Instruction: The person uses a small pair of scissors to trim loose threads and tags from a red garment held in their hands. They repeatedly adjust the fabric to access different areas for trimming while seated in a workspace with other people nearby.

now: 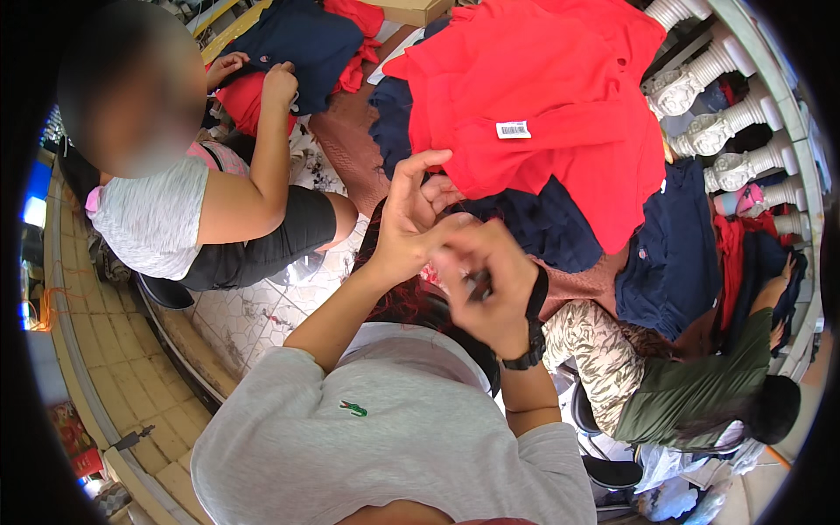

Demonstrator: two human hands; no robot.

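Note:
My left hand [414, 214] is raised in front of my chest, its index finger stretched out and the other fingers loosely bent, with nothing visible in it. Close against it is my right hand [503, 284], fingers curled and partly smeared by motion. A small dark object [479, 285] shows inside the right hand's curl; its kind is too blurred to tell. Just beyond my fingers lies a red garment [551, 188] with a white barcode label [514, 129], spread over navy garments [547, 229]. My left fingertips overlap its near edge in view; whether they touch it I cannot tell.
At left a seated person [166, 219] handles navy and red cloth [297, 48]. Another person in a green top [700, 385] sits at right, reaching toward garments. White balusters [726, 166] line the right side. A navy garment [669, 254] hangs over the brown-covered surface [350, 144].

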